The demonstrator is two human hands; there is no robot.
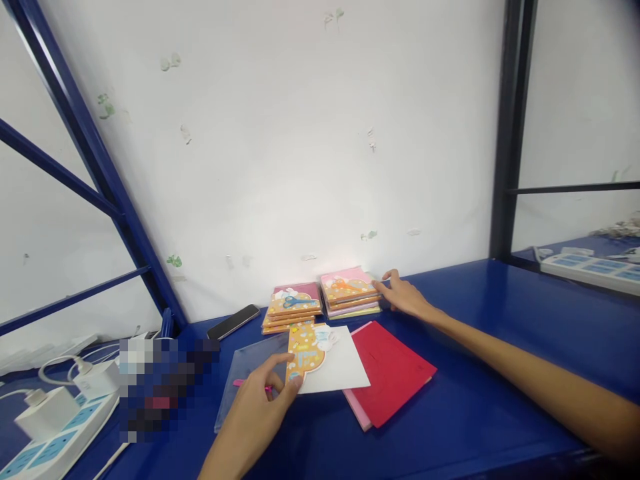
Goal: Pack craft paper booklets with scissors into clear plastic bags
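My left hand is closed on a white paper sheet with an orange patterned card along its left side, pinching the lower left corner between thumb and fingers. Beneath it lies a clear plastic sleeve, with a small pink object partly hidden by my hand. Red paper sheets, with pink ones under them, rest to the right. My right hand has its fingers apart, the tips touching the right edge of a stack of packets topped by orange scissors.
Another stack of packets with blue scissors on top stands beside the first. A phone lies behind the sleeve. A power strip with plugs and cables is at the left. A white wall and blue metal frame border the table.
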